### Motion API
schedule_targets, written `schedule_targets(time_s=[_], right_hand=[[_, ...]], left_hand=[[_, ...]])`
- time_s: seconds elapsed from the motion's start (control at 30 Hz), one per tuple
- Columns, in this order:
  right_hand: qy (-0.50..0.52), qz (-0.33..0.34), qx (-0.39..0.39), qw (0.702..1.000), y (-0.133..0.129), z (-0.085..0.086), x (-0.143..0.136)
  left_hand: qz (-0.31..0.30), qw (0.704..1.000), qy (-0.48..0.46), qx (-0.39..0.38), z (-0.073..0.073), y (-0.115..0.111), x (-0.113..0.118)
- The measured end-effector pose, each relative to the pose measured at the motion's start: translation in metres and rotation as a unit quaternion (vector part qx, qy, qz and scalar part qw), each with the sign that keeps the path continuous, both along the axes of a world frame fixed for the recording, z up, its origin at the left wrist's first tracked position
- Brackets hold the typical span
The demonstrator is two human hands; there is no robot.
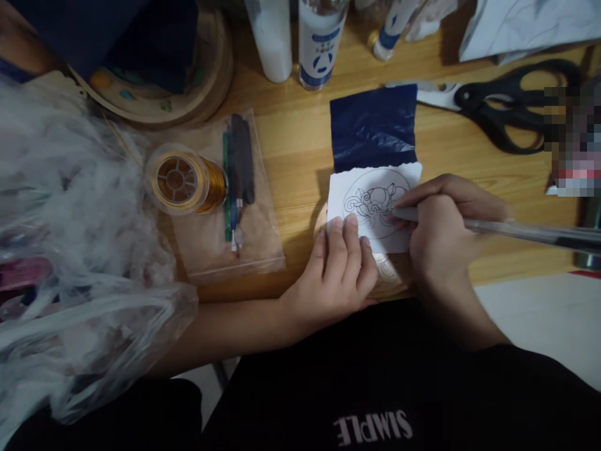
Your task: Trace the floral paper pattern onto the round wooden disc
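Your right hand point(439, 235) grips the pen point(516, 230), tip at the drawing paper point(342, 191), near the tabletop's point(293, 144) near edge. Your left hand point(335, 272), fingers extended, presses its near-left part. Wood separates paper from zip bag point(201, 247).

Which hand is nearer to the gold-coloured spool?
Left. The left hand rests on the drawn-on paper, to the right of the gold-coloured spool and lower in the view; the right hand, holding a pen, is farther right.
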State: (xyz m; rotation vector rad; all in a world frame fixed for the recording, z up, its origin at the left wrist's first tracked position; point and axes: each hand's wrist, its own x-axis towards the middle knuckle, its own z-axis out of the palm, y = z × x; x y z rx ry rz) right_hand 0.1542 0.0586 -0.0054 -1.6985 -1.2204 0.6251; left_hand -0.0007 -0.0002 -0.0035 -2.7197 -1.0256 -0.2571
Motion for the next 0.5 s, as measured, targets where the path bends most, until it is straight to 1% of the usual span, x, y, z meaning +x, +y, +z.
schedule_targets(time_s=[0.17, 0.5], right_hand=[[-0.017, 0.011, 0.005, 1.0, -0.0012, 0.0008, -0.0004], [-0.011, 0.034, 0.018, 0.999, -0.0017, 0.0015, 0.0006]], left_hand=[[-0.001, 1.0, 0.002, 0.004, 0.0008, 0.0008, -0.0003], [0.002, 1.0, 0.006, 0.008, 0.0007, 0.0006, 0.0]])
